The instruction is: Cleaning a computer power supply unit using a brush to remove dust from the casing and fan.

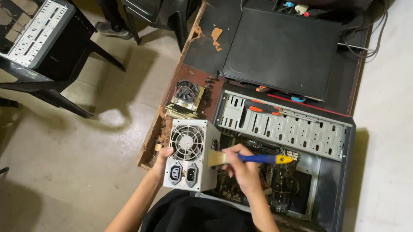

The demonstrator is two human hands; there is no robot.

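Left hand (162, 159) fingers clamp the grey power supply (189, 154) upright at the tabletop (202, 50) edge, steadying it while right hand (245, 170) fingers pinch a paintbrush (243, 158) against its side.

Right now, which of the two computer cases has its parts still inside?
The black case lying open on the desk by the right hand, with a circuit board inside. The case on the chair at far left is a bare shell.

Grey metal PSU box (188, 154) w/ round fan grille & two sockets facing up, sitting tilted at surface's edge beside open PC case. Blue-handled, yellow-tipped brush (247, 158) lying horizontal, pale bristles touching PSU's side.
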